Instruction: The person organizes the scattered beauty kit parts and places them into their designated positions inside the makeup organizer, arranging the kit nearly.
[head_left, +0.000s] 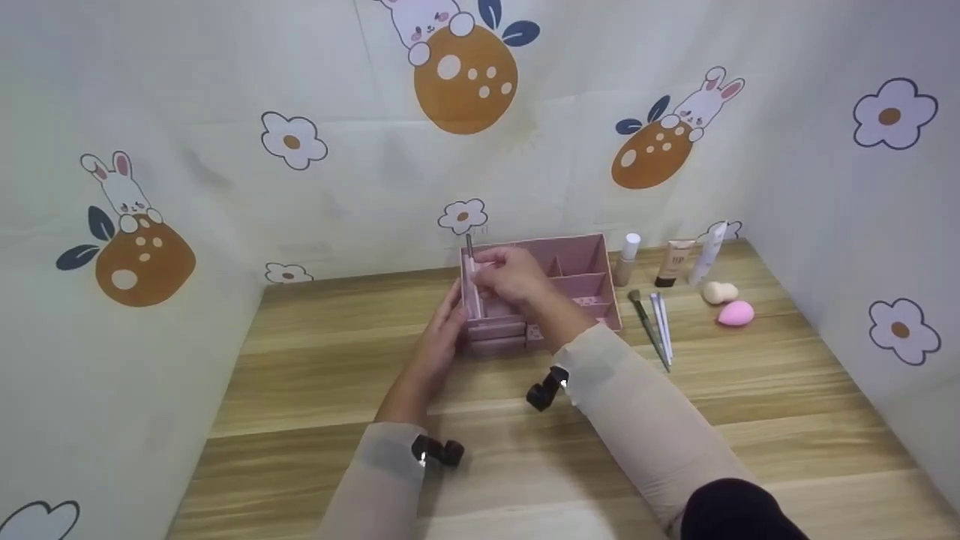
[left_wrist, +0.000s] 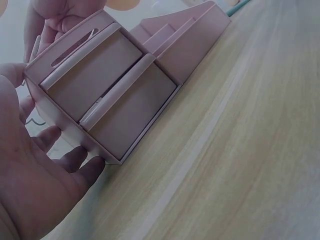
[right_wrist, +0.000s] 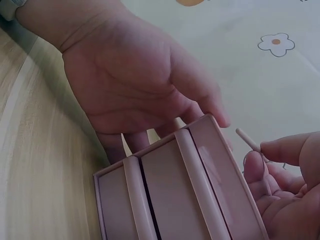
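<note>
A pink desk organizer (head_left: 585, 259) with open compartments stands near the back of the table. Two stacked drawers (left_wrist: 135, 112) form part of its front, both pushed in. At its left side my left hand (head_left: 441, 337) rests with fairly straight fingers along the outer wall, the thumb by the top edge. Above the left section, my right hand (head_left: 517, 276) pinches a slender stick-shaped item (right_wrist: 247, 139) between thumb and fingertips. Whether this is a brush or a pencil I cannot tell. Its lower part is hidden in the right wrist view.
Right of the organizer stand a white-capped bottle (head_left: 627, 259), a beige tube (head_left: 675, 262) and a white tube (head_left: 709, 253). In front lie a dark makeup brush (head_left: 649, 326), slim white sticks (head_left: 662, 326), a cream sponge (head_left: 720, 292) and a pink sponge (head_left: 736, 313).
</note>
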